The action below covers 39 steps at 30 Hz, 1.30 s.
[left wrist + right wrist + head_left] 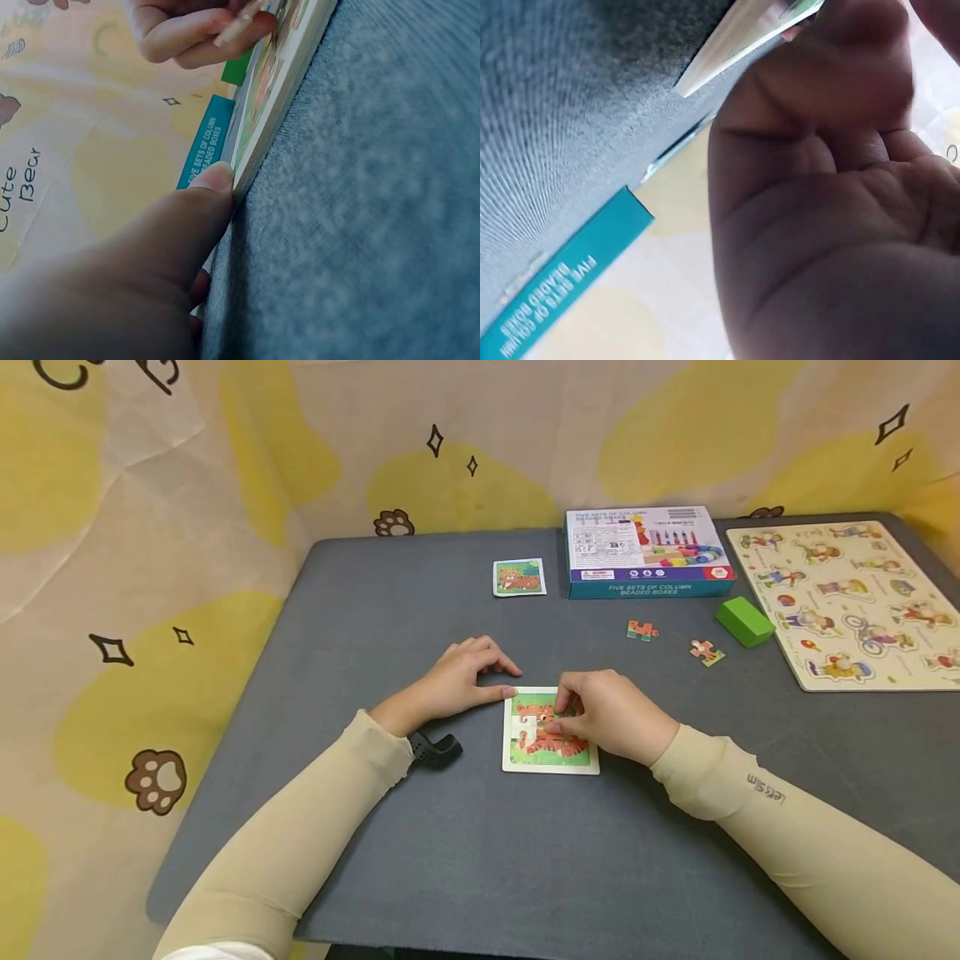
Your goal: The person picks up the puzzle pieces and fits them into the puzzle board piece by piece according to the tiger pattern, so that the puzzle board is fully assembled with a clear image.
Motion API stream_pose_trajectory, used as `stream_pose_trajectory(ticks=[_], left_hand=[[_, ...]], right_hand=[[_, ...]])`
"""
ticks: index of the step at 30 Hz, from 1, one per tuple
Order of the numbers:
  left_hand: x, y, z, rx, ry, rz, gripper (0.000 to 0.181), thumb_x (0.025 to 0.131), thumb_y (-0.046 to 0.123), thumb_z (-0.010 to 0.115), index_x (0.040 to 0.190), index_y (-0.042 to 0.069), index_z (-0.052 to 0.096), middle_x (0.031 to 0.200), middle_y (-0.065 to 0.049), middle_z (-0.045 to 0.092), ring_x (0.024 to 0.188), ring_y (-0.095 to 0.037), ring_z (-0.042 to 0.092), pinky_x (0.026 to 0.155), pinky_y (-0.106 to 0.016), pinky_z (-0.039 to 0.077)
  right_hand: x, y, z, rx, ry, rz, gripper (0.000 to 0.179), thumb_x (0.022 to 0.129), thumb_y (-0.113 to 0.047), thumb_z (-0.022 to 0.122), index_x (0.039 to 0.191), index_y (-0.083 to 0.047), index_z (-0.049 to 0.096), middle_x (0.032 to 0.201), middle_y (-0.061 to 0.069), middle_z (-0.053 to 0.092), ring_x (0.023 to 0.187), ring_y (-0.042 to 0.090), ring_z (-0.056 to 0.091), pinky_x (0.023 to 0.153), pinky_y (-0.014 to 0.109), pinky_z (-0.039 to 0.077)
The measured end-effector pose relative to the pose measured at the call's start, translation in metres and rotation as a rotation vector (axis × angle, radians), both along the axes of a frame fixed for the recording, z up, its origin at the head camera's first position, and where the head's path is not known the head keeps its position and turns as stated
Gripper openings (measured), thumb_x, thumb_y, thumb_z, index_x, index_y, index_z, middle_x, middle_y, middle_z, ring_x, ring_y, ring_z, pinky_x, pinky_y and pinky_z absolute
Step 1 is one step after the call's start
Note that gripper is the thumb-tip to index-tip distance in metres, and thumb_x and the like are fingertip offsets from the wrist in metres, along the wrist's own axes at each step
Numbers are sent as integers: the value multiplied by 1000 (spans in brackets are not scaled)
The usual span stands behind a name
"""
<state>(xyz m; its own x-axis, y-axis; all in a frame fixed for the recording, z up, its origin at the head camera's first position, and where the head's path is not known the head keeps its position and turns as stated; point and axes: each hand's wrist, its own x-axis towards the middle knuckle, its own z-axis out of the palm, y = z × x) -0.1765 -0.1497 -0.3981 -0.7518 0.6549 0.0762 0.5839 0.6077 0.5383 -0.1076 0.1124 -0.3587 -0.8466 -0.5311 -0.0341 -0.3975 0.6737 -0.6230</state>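
A small square jigsaw puzzle [551, 768] with a pale border and an orange tiger picture lies flat on the table; a white gap shows left of the tiger's middle. My right hand [618, 714] is over its right half, pinching a puzzle piece [241, 26] between thumb and fingertips. In the left wrist view that piece is tilted close over the board. My left hand [468, 677] rests at the puzzle's upper left corner, its thumb [214, 178] against the frame edge and the fingers loosely stretched on the table. The right wrist view mostly shows the palm.
Two loose puzzle pieces [642, 630] [707, 652] lie beyond my right hand, near a green block [745, 622]. Farther back are a small tiger picture card [519, 578] and a teal beaded-column box [648, 553]. A wooden picture board [862, 602] is at the right.
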Motion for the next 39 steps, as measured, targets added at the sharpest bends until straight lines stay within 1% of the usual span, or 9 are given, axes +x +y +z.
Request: stream_pose_trajectory(ticks=[7, 15, 19, 24, 27, 29, 31, 34, 39], left_hand=[[-2, 2, 0, 0, 2, -6, 29, 98, 32, 78, 124, 20, 75, 115, 2, 60, 106, -17, 53, 95, -42, 35], [-3, 5, 3, 2, 13, -18, 29, 98, 32, 77, 124, 21, 74, 114, 2, 60, 103, -16, 52, 93, -42, 35], [-2, 6, 3, 0, 9, -19, 29, 98, 33, 77, 125, 21, 74, 114, 2, 60, 103, -16, 52, 92, -41, 35], [0, 1, 2, -9, 7, 2, 28, 98, 31, 78, 124, 21, 75, 113, 3, 60, 102, -16, 52, 92, -41, 35], [2, -2, 2, -11, 11, 8, 28, 97, 31, 78, 123, 21, 76, 111, 3, 60, 103, -16, 52, 93, -42, 34], [2, -3, 1, -9, 12, 6, 28, 97, 31, 78, 123, 21, 76, 111, 3, 60, 103, -15, 52, 93, -41, 34], [2, -3, 0, -5, 12, 1, 28, 98, 32, 78, 124, 21, 76, 111, 3, 60, 103, -15, 52, 93, -41, 34], [2, -3, 0, -1, 8, 2, 28, 98, 32, 78, 124, 21, 76, 112, 3, 60, 103, -15, 52, 93, -41, 34], [2, -1, 0, 2, 6, 2, 28, 98, 33, 78, 124, 21, 75, 111, 3, 60, 103, -15, 52, 93, -41, 34]], right_hand=[[4, -4, -3, 71, 117, 34, 17, 87, -17, 89, 87, -16, 72, 89, -3, 60, 71, 15, 55, 64, 32, 48], [8, 0, -2, 141, 284, 63, 21, 83, -19, 92, 101, -12, 84, 100, 0, 62, 85, 18, 59, 64, 32, 50], [9, 2, -4, 137, 310, 85, 21, 82, -20, 93, 100, -12, 84, 96, -1, 61, 80, 16, 58, 62, 30, 48], [4, 2, 0, 84, 273, 98, 17, 82, -18, 93, 95, -14, 82, 93, -2, 62, 73, 12, 57, 61, 29, 48], [-7, 11, 10, 79, 273, 49, 15, 83, -15, 92, 91, -14, 80, 90, -1, 65, 73, 14, 59, 63, 33, 48], [-16, 25, 18, 117, 277, -17, 14, 83, -14, 91, 88, -13, 79, 87, 0, 66, 73, 16, 59, 63, 36, 48], [-26, 41, 25, 188, 269, -86, 14, 84, -15, 91, 87, -12, 78, 84, 1, 67, 72, 19, 59, 62, 38, 47], [-40, 66, 33, 311, 208, -162, 14, 86, -15, 89, 88, -9, 77, 79, 3, 67, 69, 23, 58, 61, 41, 47], [-53, 103, 37, 513, 162, -233, 24, 84, -14, 89, 98, 1, 76, 81, 14, 72, 69, 29, 62, 61, 50, 50]])
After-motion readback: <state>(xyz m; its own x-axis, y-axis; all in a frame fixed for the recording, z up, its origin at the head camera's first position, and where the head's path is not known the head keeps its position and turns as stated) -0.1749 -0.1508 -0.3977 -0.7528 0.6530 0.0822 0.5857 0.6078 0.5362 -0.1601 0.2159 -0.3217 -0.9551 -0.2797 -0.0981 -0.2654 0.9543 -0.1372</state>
